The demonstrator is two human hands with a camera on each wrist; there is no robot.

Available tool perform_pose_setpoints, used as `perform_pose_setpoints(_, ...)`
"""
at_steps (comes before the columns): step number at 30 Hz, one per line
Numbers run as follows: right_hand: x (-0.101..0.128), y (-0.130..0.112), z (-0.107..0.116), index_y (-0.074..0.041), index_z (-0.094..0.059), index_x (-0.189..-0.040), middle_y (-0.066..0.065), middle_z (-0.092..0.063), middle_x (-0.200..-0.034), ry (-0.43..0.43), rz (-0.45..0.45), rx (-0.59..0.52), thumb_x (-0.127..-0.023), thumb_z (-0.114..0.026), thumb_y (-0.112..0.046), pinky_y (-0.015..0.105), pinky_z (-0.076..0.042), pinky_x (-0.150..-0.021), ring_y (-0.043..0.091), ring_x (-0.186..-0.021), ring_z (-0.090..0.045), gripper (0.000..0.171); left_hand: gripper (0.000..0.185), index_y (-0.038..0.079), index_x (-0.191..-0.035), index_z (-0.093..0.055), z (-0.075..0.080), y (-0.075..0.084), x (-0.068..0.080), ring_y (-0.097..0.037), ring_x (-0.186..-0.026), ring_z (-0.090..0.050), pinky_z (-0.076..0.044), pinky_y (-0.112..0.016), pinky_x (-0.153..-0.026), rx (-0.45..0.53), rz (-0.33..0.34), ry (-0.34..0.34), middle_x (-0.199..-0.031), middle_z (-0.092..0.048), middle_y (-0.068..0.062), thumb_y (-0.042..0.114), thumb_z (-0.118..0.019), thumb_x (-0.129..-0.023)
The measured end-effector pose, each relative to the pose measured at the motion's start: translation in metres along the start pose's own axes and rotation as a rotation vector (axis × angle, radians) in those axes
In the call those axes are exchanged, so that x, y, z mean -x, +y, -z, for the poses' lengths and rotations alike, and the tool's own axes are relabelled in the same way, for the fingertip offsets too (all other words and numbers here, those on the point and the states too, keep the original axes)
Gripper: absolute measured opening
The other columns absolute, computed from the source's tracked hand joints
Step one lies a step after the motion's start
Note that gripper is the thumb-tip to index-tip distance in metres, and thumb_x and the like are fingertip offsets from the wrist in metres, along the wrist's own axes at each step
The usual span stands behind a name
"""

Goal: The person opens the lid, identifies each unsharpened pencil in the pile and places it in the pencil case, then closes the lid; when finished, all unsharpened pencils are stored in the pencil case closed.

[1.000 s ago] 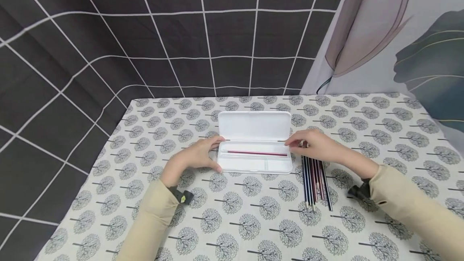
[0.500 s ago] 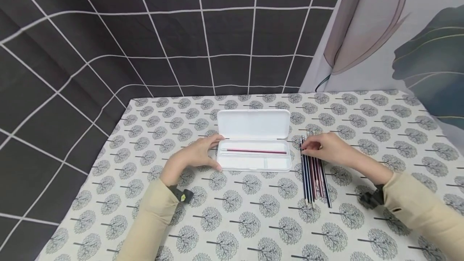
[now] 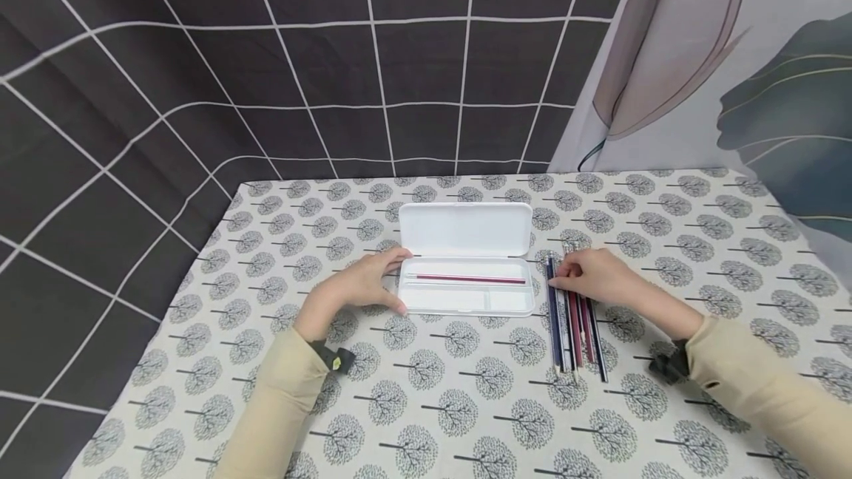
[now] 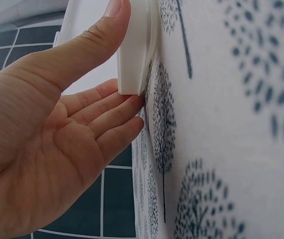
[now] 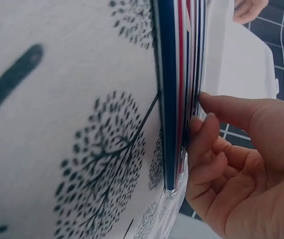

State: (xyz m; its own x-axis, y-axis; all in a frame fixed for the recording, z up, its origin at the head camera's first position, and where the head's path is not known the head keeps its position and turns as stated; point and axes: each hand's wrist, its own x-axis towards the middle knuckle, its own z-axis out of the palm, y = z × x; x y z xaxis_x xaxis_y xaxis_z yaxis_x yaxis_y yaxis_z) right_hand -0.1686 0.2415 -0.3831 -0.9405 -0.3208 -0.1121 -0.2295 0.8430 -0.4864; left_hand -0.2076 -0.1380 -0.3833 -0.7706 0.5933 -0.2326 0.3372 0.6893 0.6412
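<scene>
A white pencil case lies on the cloth with its lid tipped back. One red-striped pencil rests in its rear compartment. My left hand holds the case's left end, thumb at the front corner and fingers at the rear; the left wrist view shows this hand spanning that end. Right of the case lie several dark blue and red pencils, points toward me. Thumb and fingertips of my right hand pinch a dark blue pencil at the bundle's left side, near its upper end.
A tree-patterned cloth covers the table. Behind it hangs a dark curtain with a white grid, and a leaf-printed curtain is at the right. Small partitions divide the case's front part.
My right hand has moved from the case's right end to the pencils. The leftmost dark blue pencil has shifted slightly left, away from the others. My left hand has stayed put.
</scene>
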Motion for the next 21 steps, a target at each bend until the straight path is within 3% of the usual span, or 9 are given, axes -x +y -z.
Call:
perform_pose_setpoints(8, -0.007, -0.01, 0.0, -0.009, -0.063, -0.078, -0.002, -0.057, -0.064, -0.067, -0.116, 0.007, -0.084, -0.065, -0.04, 0.025, -0.042, -0.053, 0.013, -0.055, -0.048, 0.032, 0.095, 0.008, -0.138, -0.036, 0.001, 0.001, 0.001, -0.026, -0.132, -0.041, -0.024, -0.042, -0.114, -0.003, -0.015, 0.009, -0.143, -0.042, -0.015, 0.028, -0.086, -0.06)
perform_pose_setpoints(14, -0.01, -0.016, -0.002, -0.014, -0.056, -0.063, -0.005, -0.047, -0.055, -0.099, -0.171, 0.011, -0.084, -0.063, -0.044, 0.024, -0.037, -0.047, 0.011, -0.05, -0.04, 0.037, 0.094, 0.007, -0.138, -0.036, 0.002, 0.003, 0.002, -0.026, -0.131, -0.041, -0.025, -0.041, -0.114, 0.012, -0.017, 0.003, -0.143, -0.042, -0.015, 0.026, -0.086, -0.06)
perform_pose_setpoints(21, -0.012, -0.017, -0.007, -0.014, -0.055, -0.053, -0.009, -0.038, -0.045, -0.102, -0.142, -0.017, -0.084, -0.064, -0.038, 0.019, -0.028, -0.042, 0.007, -0.043, -0.03, 0.04, 0.095, 0.008, -0.138, -0.037, 0.0, 0.0, 0.0, -0.025, -0.131, -0.042, -0.026, -0.04, -0.114, 0.023, -0.009, 0.007, -0.142, -0.043, -0.014, 0.026, -0.086, -0.059)
